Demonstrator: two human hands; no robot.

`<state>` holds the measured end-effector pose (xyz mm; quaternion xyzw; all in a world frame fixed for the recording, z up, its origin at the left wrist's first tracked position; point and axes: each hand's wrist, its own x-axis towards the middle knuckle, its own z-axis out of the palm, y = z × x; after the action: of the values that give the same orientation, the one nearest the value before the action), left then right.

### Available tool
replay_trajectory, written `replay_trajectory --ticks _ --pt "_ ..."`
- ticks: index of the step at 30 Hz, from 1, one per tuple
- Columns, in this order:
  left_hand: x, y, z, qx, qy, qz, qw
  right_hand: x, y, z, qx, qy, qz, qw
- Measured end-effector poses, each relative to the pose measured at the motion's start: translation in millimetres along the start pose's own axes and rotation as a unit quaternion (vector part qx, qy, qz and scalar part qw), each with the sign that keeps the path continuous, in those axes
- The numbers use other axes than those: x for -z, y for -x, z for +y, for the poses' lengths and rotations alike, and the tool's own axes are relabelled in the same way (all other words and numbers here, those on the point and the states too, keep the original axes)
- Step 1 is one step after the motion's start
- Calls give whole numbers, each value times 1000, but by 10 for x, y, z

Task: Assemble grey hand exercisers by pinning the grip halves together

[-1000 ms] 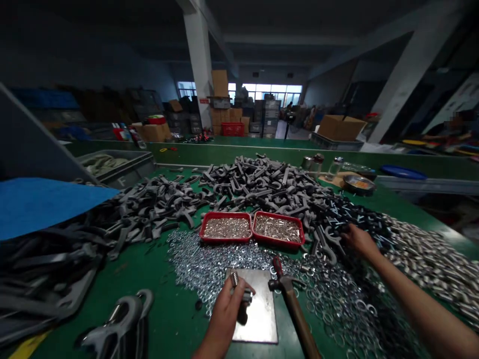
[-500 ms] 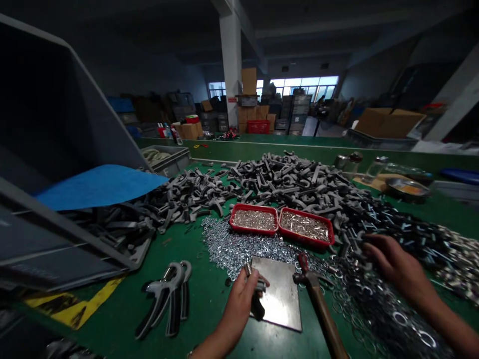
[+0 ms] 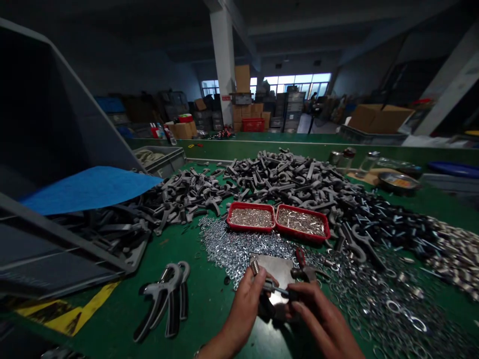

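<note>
My left hand (image 3: 243, 301) is closed around a hand grip exerciser (image 3: 266, 305), its coil spring (image 3: 255, 267) poking up past the thumb. Much of that piece is hidden by the fingers. My right hand (image 3: 324, 314) pinches a black-headed screw (image 3: 281, 291), whose metal shank points left and meets the piece in my left hand; how far in it sits I cannot tell. Both hands are over a flat metal plate (image 3: 279, 264). A hammer (image 3: 307, 273) lies at the plate's right, its handle largely covered by my right hand. Another hand grip exerciser (image 3: 172, 309) rests on the green table to the left.
Two red trays (image 3: 251, 230) of small metal pins stand behind the plate, amid loose nuts (image 3: 232, 249). Grey handles (image 3: 292, 174) are heaped farther back. Rings (image 3: 389, 304) and black-headed screws (image 3: 389, 219) spread rightward. A large grey crate (image 3: 67, 254) tilts at left.
My right hand has come left from the piles at right to my left hand, now with a black-headed screw in it. The view has shifted slightly. My left hand keeps its hold.
</note>
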<state>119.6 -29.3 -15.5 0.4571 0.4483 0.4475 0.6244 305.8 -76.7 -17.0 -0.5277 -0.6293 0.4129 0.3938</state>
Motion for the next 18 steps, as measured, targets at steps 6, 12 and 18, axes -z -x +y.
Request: replay_trajectory --ticks 6,12,18 --pt "-2 18 21 -28 -59 -44 997 -119 27 110 73 108 24 991" --pt "4 7 116 -44 -73 -65 994 -34 -33 93 166 165 6 972" --pt "45 -4 117 -89 -186 -37 978 -93 -160 -82 71 6 -42 997"
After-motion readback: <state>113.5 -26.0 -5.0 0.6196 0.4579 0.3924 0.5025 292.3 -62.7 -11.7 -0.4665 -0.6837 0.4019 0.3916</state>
